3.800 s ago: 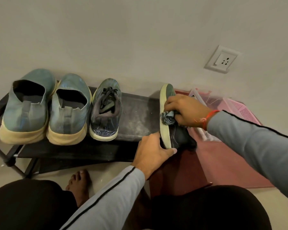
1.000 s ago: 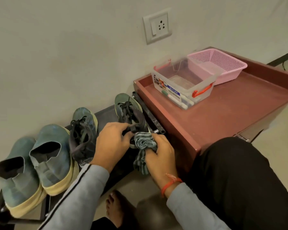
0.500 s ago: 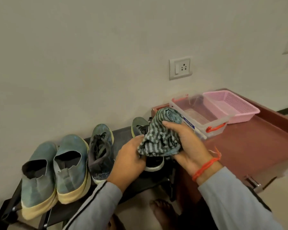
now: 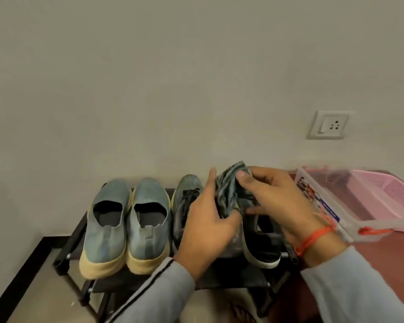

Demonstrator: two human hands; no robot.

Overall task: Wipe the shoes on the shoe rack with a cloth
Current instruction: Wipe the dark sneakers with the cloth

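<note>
A striped grey-green cloth (image 4: 229, 192) is bunched between both my hands, held above the shoe rack (image 4: 72, 238). My left hand (image 4: 208, 227) holds its lower left side, thumb curled against it. My right hand (image 4: 278, 201) pinches the top of the cloth with curled fingers. On the black rack stand two blue slip-on shoes (image 4: 126, 224) with cream soles at the left. A dark laced sneaker (image 4: 184, 201) stands beside them, and its pair (image 4: 261, 243) with a white sole sits under my hands, partly hidden.
A dark red cabinet top (image 4: 387, 250) adjoins the rack on the right. It carries a clear plastic box (image 4: 350, 206) with red latches and a pink basket (image 4: 387, 197). A wall socket (image 4: 330, 124) is above. A bare foot (image 4: 240, 313) shows below the rack.
The right-hand sneaker, held on its side and wiped earlier, now stands on the rack. Both hands have lifted the cloth off it and are bunching it between them.
</note>
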